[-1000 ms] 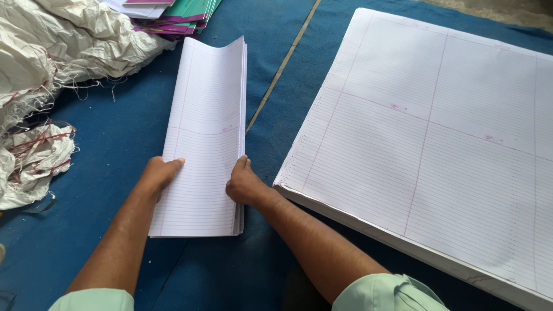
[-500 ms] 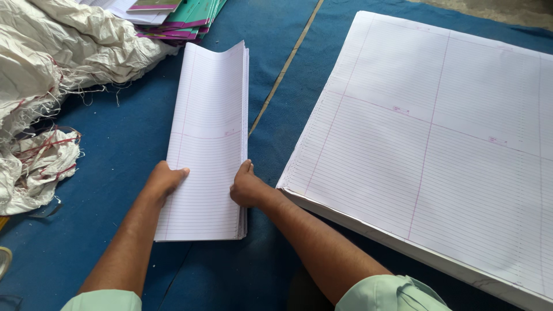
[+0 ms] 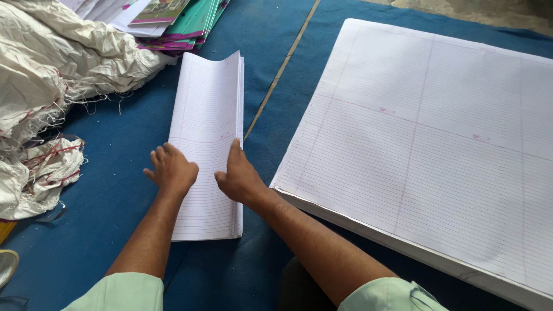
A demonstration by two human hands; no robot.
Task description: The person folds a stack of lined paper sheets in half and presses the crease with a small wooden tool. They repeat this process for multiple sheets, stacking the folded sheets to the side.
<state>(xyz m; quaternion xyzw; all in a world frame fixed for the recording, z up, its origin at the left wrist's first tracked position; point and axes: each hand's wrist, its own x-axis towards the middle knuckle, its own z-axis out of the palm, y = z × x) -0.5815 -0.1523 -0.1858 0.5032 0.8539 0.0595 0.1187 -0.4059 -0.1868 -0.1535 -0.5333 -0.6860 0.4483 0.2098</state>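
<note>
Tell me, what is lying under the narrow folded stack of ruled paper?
The narrow folded stack lies on the blue mat. Both hands, left hand and right hand, press on it. What the stack covers cannot be seen.

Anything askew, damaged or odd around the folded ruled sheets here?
The folded ruled sheets don't lie flat: the far end curls up off the blue mat, while both hands, left hand and right hand, press the near half. At left, the white woven sacking is frayed, with loose threads.
</note>
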